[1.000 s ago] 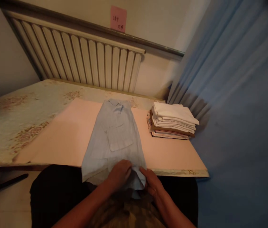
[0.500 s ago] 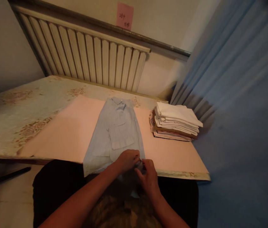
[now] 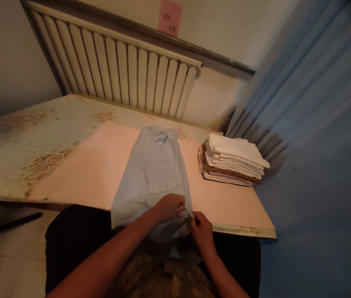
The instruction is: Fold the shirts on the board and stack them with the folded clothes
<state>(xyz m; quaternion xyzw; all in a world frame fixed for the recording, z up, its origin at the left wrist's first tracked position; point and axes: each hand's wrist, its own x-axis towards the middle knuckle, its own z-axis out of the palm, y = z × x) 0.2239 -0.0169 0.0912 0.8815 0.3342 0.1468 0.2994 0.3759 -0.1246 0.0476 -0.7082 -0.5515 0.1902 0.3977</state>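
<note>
A light blue garment (image 3: 161, 165) lies lengthwise on the table, its lower end hanging over the front edge towards my lap. A patch pocket (image 3: 163, 178) and a small pointed flap at the far end show on it. My left hand (image 3: 170, 206) is closed on the garment's near right edge, knuckles up. Just to the right, my right hand (image 3: 200, 229) pinches the same edge. A short strip of the edge is stretched between the two hands. The fingertips are partly hidden.
Folded cloths (image 3: 234, 159) are stacked on the right of the pink sheet (image 3: 91, 165). Under it is a floral tablecloth (image 3: 13, 140). A radiator (image 3: 125, 74) stands behind the table, and a blue curtain (image 3: 312, 165) hangs close on the right.
My right hand has moved slightly right and down, and its fingers have closed on the edge. The strip between my hands is longer. The view has shifted a little.
</note>
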